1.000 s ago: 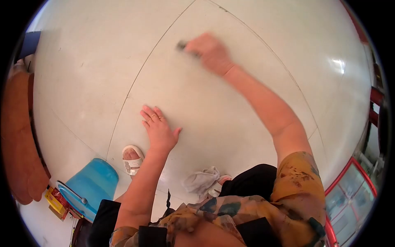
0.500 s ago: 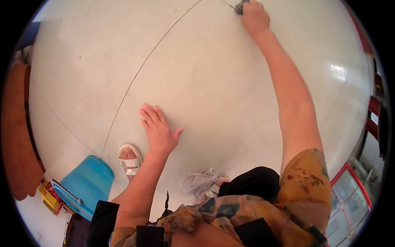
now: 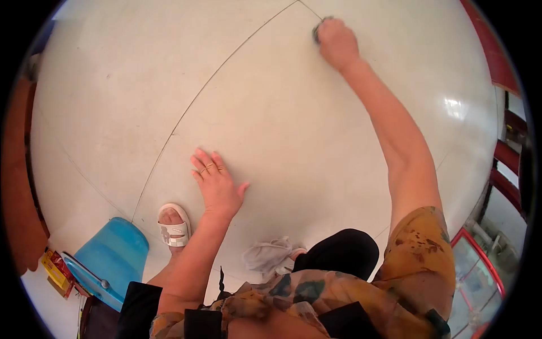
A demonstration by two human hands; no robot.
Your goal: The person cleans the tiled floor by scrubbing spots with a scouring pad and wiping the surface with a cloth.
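Note:
My right hand (image 3: 339, 46) is closed around a dark grey scouring pad (image 3: 316, 33), probably steel wool, pressed to the pale tiled floor (image 3: 271, 107) near a joint between tiles. Most of the pad is hidden under the fingers. Lower and to the left, my left hand (image 3: 219, 185) lies palm down on the floor, fingers spread, with rings on one finger and nothing in its grasp. A crumpled grey cloth (image 3: 267, 256) lies close to my body, beside one foot.
A blue bucket (image 3: 116, 254) with a handle stands at lower left, near my slippered foot (image 3: 175, 226). Yellow and red packaging (image 3: 57, 274) sits beside it. Brown furniture (image 3: 20, 181) lines the left edge. At right are dark red furniture legs (image 3: 506, 189) and a red-framed glass panel (image 3: 474, 277).
My right hand has drawn the scouring pad back toward me along the floor. The left hand stays planted. The whole view has shifted slightly.

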